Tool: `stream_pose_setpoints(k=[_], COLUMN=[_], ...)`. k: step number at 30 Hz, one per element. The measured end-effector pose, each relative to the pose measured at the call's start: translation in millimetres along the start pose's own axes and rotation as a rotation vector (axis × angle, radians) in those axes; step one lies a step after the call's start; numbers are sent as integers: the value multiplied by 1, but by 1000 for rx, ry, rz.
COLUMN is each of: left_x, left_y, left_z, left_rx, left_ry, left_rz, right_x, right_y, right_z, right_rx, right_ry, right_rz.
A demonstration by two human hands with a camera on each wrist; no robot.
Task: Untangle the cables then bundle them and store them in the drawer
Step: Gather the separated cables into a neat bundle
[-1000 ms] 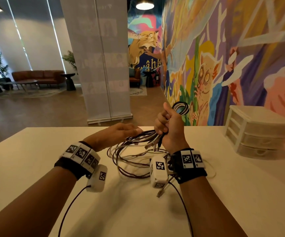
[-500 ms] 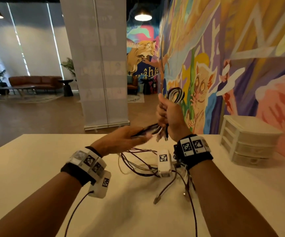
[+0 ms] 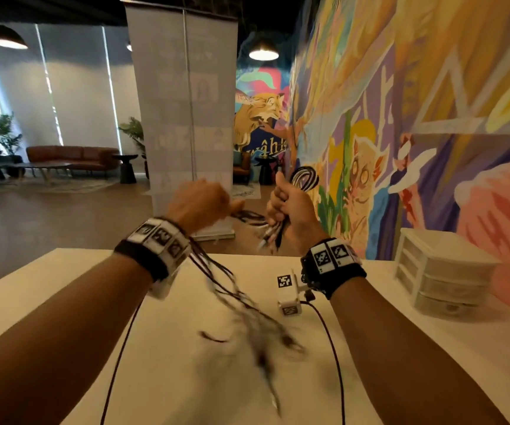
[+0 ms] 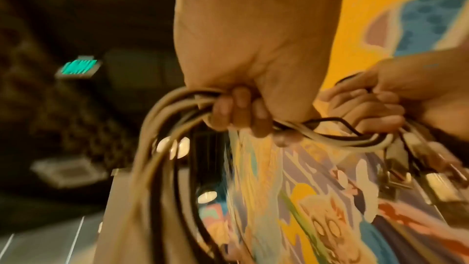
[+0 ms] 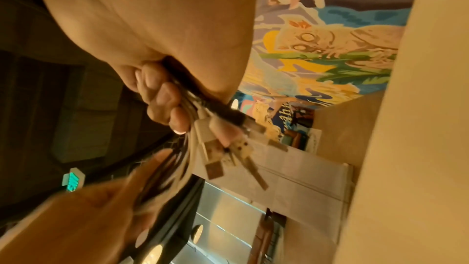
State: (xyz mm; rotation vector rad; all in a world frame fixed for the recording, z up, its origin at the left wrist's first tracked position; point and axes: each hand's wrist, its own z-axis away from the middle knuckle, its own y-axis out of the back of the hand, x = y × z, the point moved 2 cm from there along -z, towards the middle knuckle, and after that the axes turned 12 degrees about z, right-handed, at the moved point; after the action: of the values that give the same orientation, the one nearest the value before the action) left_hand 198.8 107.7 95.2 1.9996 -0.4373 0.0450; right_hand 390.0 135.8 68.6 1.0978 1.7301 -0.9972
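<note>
— Black and white cables, where are they in your head view?

— Middle of the frame. My right hand is clenched round a folded stretch, its loop sticking up above my fist and the plugs hanging below. My left hand, just to the left, grips the same strands; the long tails drop from it, blurred, down toward the desk at lower centre.

— And the drawer?

— A white drawer unit at the right edge of the desk, well apart from both hands, my right arm the nearer. All drawers look closed.

— Left wrist view?

— My left hand fills the upper centre, its fingers curled round the cables, which arc off to the lower left. A short span runs rightward into my right hand at the right edge.

— Right wrist view?

— My right hand at upper left clamps the cables, with the plugs fanning down-right. My left hand is a blur at lower left.

— So what matters next?

— I judge the span between my fists runs left to right, so winding goes across it. Open air surrounds both hands; the trailing tails could snag the wrist camera's cord.
</note>
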Motion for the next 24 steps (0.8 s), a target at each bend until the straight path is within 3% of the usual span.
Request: stream_pose_setpoints(k=[3,7,9,11,13,17,20,24], left_x=[24,30,18,1,-6,20,42,44], left_y=[44,42,2,-50,-91,-113,-131,-157], left_z=[-16,-10,3,18,34,57,63,66], left_rx=[295,479,304,9,-181,-321,-506,-556], left_ry=[-201,-408,-389,-248,-146,-186,-227,-170], left_rz=[-285,-326,-213,-62,93,330,392,362], right_x=[-28,-58,-37,7,55,110,116,119], right_y=[-14,-9,0,11,27,47,56,66], right_z=[-12,-9,0,14,29,54,56,53], right_rx=[75,144,155,178,237,272,283,327], right_ry=[177,328,294,169,17,-156,-176,-181], right_rz=[-16,45,128,187,192,59,-119,-217])
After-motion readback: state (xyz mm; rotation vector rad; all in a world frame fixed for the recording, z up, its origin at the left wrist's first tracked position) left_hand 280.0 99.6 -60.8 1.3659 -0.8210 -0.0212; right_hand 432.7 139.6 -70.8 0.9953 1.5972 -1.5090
